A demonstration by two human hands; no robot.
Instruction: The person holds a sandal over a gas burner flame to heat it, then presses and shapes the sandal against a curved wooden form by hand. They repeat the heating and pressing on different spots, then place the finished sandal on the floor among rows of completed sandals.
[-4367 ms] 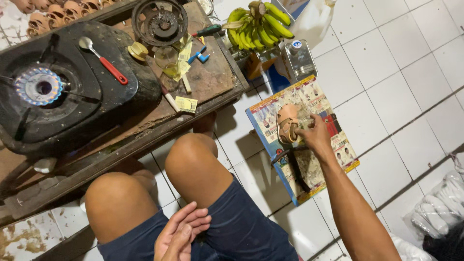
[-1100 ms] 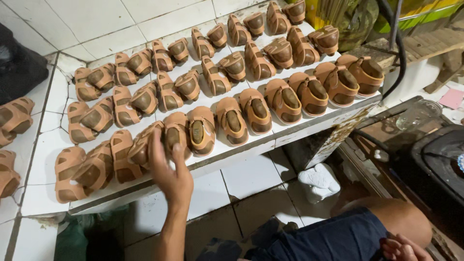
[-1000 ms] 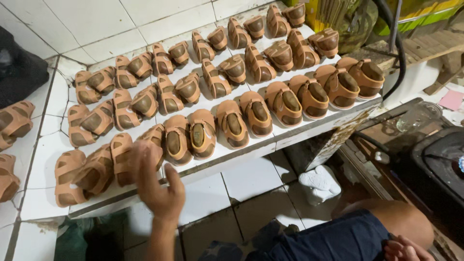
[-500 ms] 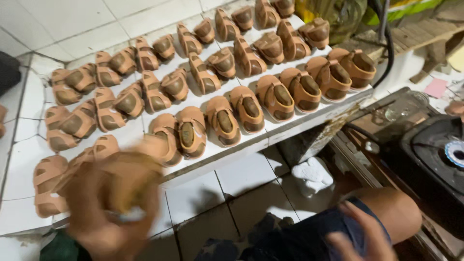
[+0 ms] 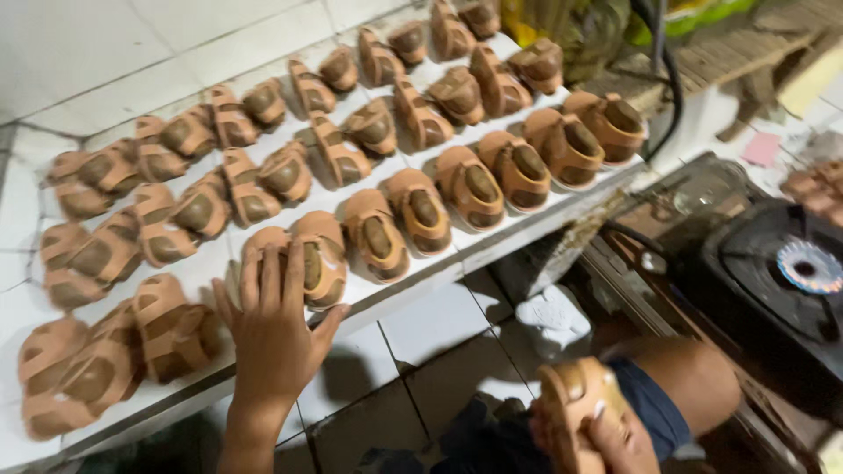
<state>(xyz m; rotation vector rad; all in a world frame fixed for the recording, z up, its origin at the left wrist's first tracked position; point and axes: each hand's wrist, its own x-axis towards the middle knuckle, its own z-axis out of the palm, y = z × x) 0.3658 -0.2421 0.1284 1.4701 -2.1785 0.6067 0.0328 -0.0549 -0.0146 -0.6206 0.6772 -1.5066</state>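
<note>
1. Fingers of the left hand (image 5: 274,332) are spread apart and laid flat over a brown clay piece (image 5: 263,263) at the front of the white tiled ledge (image 5: 413,294); they rest on it rather than close around it, and the thumb points off to the right.
2. Just right of those fingertips, touching the covered piece, sits another clay piece (image 5: 320,259) with a dark hollow in its middle.
3. Beyond the fingertips, rows of similar strapped, shoe-shaped clay pieces (image 5: 351,149) fill the ledge, some leaning against their neighbours.
4. Left of the wrist, more of the same pieces (image 5: 171,329) crowd the near edge.
5. Fingers of the right hand (image 5: 615,434) are curled shut on a separate clay piece (image 5: 575,408), held upright above the knee at the lower right; the view there is blurred.
6. Right of that hand, well apart from the ledge, stands a black gas stove (image 5: 781,281) with a round burner (image 5: 808,265).
7. Between the two hands, a crumpled white cloth (image 5: 553,318) lies on the tiled floor.
</note>
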